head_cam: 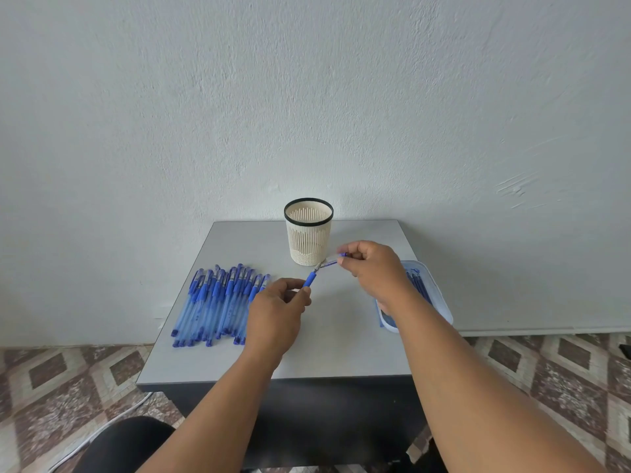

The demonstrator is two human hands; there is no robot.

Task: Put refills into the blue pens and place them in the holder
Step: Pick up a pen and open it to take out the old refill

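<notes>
My left hand (pixel 278 310) grips a blue pen (pixel 311 278) by its barrel, with the blue grip and metal tip sticking up toward the right. My right hand (pixel 370 264) pinches a cap or refill piece (pixel 332 262) right at the pen's tip, above the table's middle. Behind them stands the cream slotted holder (pixel 309 233) with a black rim, and no pens show inside it. A heap of several blue pens (pixel 218 302) lies on the table's left side. A clear tray (pixel 433 295) with blue refills sits at the right, partly hidden by my right forearm.
The small grey table (pixel 341 336) stands against a white wall. Patterned floor tiles surround it, and a white cable (pixel 102 431) runs on the floor at lower left. A dark knee shows at the bottom left.
</notes>
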